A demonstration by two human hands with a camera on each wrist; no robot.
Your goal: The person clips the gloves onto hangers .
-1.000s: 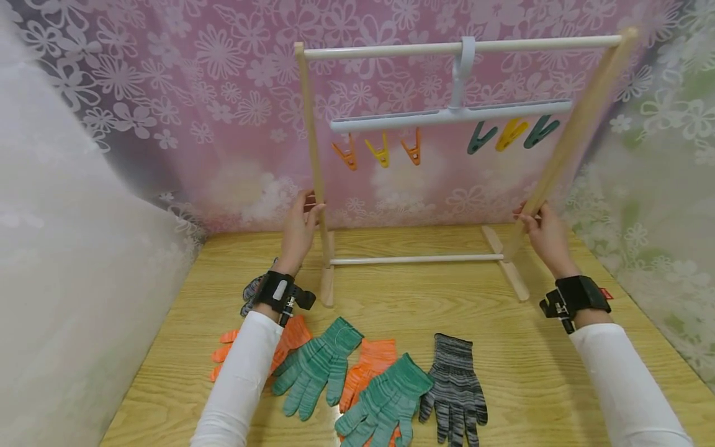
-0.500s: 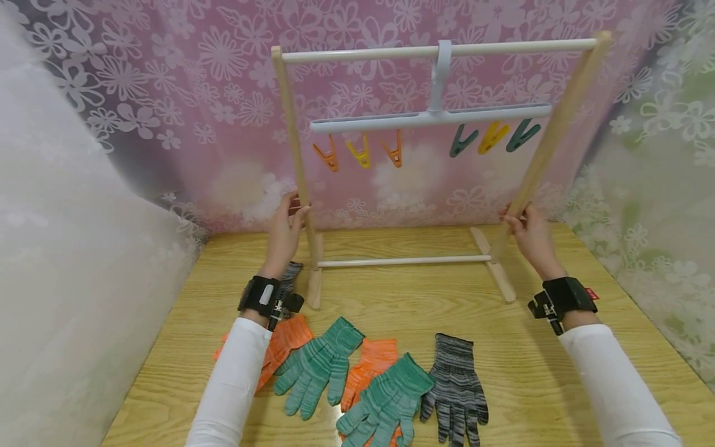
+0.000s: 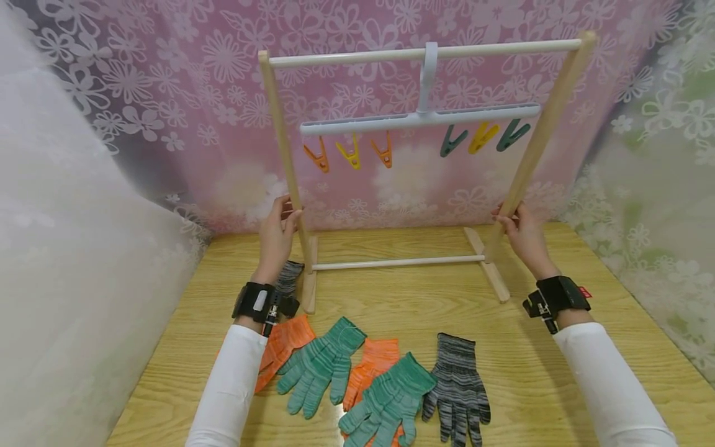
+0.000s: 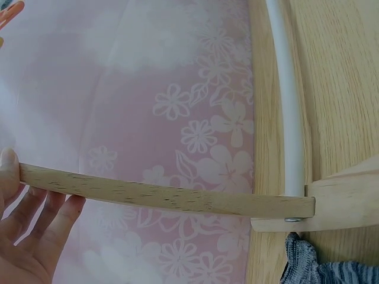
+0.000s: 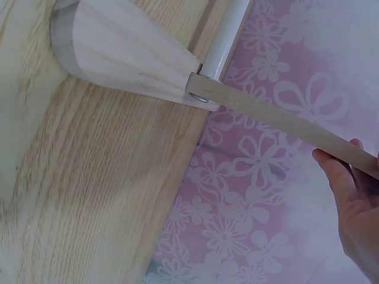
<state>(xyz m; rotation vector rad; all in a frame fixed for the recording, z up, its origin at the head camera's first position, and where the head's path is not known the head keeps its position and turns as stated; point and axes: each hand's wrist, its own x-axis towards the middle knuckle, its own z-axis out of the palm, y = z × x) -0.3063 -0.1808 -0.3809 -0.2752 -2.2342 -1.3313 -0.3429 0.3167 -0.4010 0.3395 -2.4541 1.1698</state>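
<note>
A wooden drying rack [image 3: 533, 155] with white crossbars stands at the back of the table. My left hand [image 3: 276, 239] grips its left post between thumb and fingers, as the left wrist view also shows with the hand [image 4: 35, 231] at the post [image 4: 160, 194]. On the other side my right hand [image 3: 525, 239] holds the right post [image 5: 284, 121]. From the top bar hangs a pale grey hanger [image 3: 424, 118]. Orange clothespins [image 3: 318, 156] and a yellow clothespin [image 3: 349, 153] dangle from its left half; green clothespins [image 3: 454, 141] and another yellow clothespin [image 3: 483, 138] from its right.
Knit gloves lie in front of the rack: orange gloves [image 3: 286, 347], green gloves [image 3: 324, 366] and a grey-black glove [image 3: 455, 385]. Another grey glove [image 3: 288, 279] lies beside the rack's left foot [image 3: 310, 292], partly hidden by my left wrist. A flowered curtain [image 3: 223, 124] hangs behind.
The rack has shifted to the left with both hands on its posts, the hanger and clothespins moving along with it. The gloves have stayed on the table.
</note>
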